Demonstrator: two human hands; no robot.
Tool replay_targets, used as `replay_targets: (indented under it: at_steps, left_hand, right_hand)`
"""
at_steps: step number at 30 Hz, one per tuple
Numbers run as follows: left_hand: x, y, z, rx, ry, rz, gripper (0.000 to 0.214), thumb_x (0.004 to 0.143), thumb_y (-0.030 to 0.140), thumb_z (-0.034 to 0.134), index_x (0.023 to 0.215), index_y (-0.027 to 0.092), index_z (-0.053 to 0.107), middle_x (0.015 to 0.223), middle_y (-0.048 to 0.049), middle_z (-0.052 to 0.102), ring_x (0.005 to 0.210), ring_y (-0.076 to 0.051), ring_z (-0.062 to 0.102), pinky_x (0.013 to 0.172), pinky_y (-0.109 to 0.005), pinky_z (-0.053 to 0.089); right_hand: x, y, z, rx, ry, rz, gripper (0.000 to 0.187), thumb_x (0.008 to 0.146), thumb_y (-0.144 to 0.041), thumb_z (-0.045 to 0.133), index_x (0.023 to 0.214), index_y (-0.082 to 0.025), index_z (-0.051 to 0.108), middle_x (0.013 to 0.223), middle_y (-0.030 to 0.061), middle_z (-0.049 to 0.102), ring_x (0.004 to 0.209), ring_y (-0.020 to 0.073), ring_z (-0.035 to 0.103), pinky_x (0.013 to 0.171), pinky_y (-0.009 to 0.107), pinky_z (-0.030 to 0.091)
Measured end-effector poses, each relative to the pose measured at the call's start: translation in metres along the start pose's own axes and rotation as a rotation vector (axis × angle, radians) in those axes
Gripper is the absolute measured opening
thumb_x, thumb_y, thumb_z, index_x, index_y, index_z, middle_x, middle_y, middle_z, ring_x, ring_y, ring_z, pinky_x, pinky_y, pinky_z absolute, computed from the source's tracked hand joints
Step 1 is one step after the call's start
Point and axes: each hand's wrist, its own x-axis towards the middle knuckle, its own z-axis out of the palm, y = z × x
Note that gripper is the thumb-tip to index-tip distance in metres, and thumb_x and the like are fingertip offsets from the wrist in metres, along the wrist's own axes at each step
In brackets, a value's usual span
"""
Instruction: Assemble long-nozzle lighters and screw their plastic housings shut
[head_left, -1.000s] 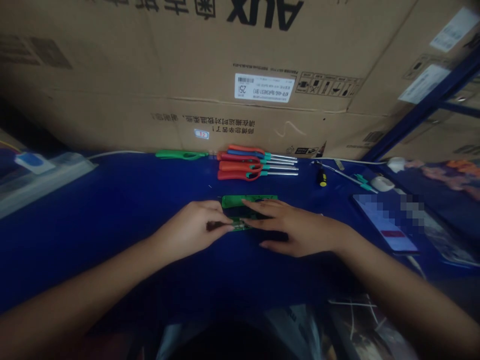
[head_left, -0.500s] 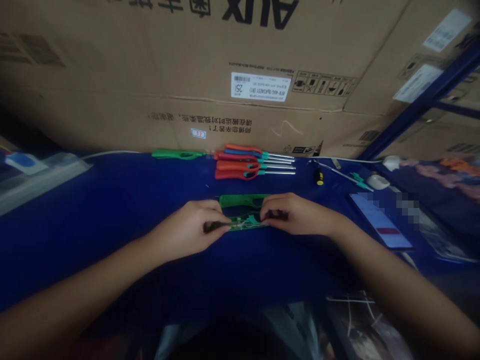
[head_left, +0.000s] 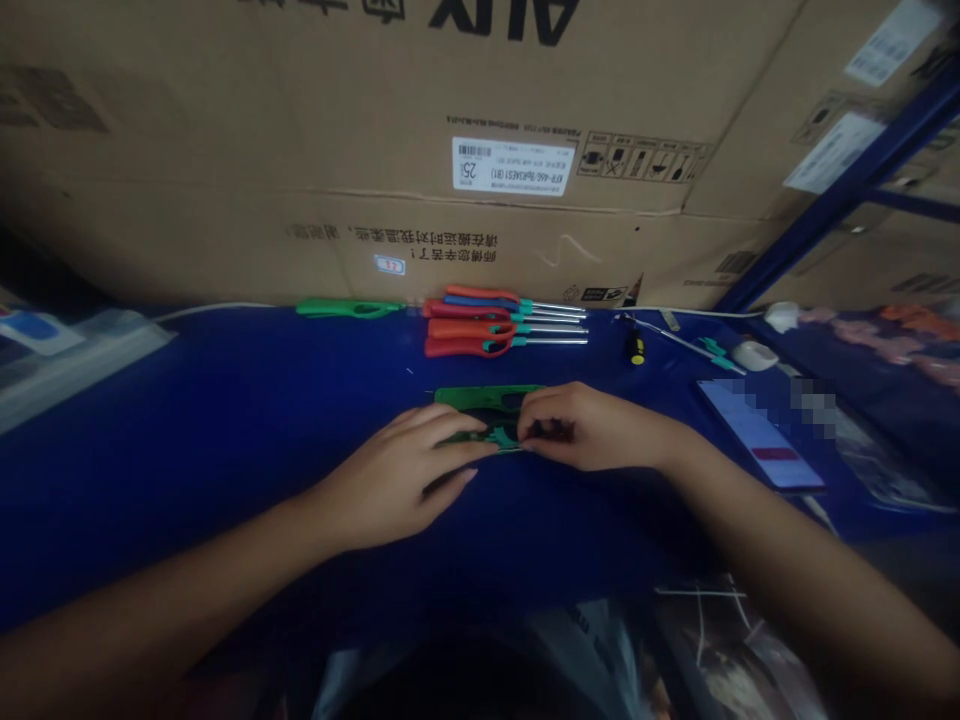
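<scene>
An opened green lighter body half [head_left: 504, 437] with a teal part inside lies on the blue table, largely covered by my hands. My left hand [head_left: 409, 470] rests over its left end, fingers stretched out and thumb apart, gripping nothing visible. At the right end, my right hand [head_left: 562, 428] has its fingers pinched on the lighter half; the fingertips are partly hidden. Just behind lies another green handle shell [head_left: 480, 398]. Farther back is a row of long-necked lighters [head_left: 472, 328] in red, orange and blue, with metal tubes pointing right.
A green lighter handle [head_left: 349, 308] lies at the back left. Right of the row are a black-and-yellow screwdriver [head_left: 636, 348], a metal lighter tube [head_left: 682, 340] and a phone [head_left: 757, 435]. A large cardboard box [head_left: 360, 150] rises behind; a plastic bag [head_left: 97, 350] sits left.
My left hand has loosened its pinch and spread its fingers over the lighter half, moving slightly right. My right hand stays at the right end. The view has shifted slightly.
</scene>
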Motion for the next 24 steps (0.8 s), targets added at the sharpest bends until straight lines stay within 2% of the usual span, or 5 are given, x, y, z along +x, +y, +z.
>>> replay_targets:
  at_steps: [7, 13, 19, 24]
  left_hand:
    - [-0.0011, -0.0009, 0.0036, -0.007, -0.036, -0.003, 0.04, 0.099, 0.022, 0.051, 0.137, 0.035, 0.06, 0.137, -0.002, 0.06, 0.126, -0.024, 0.056, 0.107, -0.045, 0.048]
    - [-0.0011, -0.0015, 0.0049, -0.004, -0.032, 0.027, 0.04, 0.1, 0.019, 0.05, 0.134, 0.034, 0.063, 0.137, -0.0038, 0.059, 0.125, -0.024, 0.056, 0.105, -0.043, 0.05]
    - [-0.0004, -0.0016, 0.0051, -0.005, -0.033, 0.019, 0.04, 0.099, 0.02, 0.051, 0.136, 0.033, 0.062, 0.135, -0.0043, 0.061, 0.125, -0.024, 0.057, 0.105, -0.044, 0.05]
    - [0.0007, -0.0019, 0.0046, -0.024, -0.037, 0.01, 0.04, 0.099, 0.02, 0.052, 0.136, 0.033, 0.062, 0.136, -0.0043, 0.061, 0.125, -0.025, 0.057, 0.106, -0.044, 0.05]
  right_hand:
    - [0.0013, 0.0035, 0.0009, -0.021, -0.003, 0.001, 0.011, 0.088, -0.009, 0.063, 0.093, -0.017, 0.067, 0.086, -0.0007, 0.067, 0.07, 0.0084, 0.057, 0.063, 0.02, 0.044]
    - [0.0008, 0.001, 0.001, -0.034, 0.008, -0.023, 0.013, 0.086, -0.011, 0.066, 0.098, -0.016, 0.066, 0.089, -0.0001, 0.063, 0.068, 0.0074, 0.055, 0.062, 0.019, 0.044]
    - [0.0021, 0.0027, 0.0026, -0.102, -0.002, -0.089, 0.006, 0.09, -0.016, 0.065, 0.095, -0.016, 0.069, 0.085, 0.0016, 0.062, 0.072, 0.0112, 0.058, 0.067, 0.024, 0.046]
    - [0.0027, 0.0045, 0.0021, -0.089, -0.015, -0.13, 0.014, 0.095, -0.017, 0.06, 0.098, -0.017, 0.073, 0.09, 0.0052, 0.067, 0.077, 0.0137, 0.062, 0.071, 0.026, 0.049]
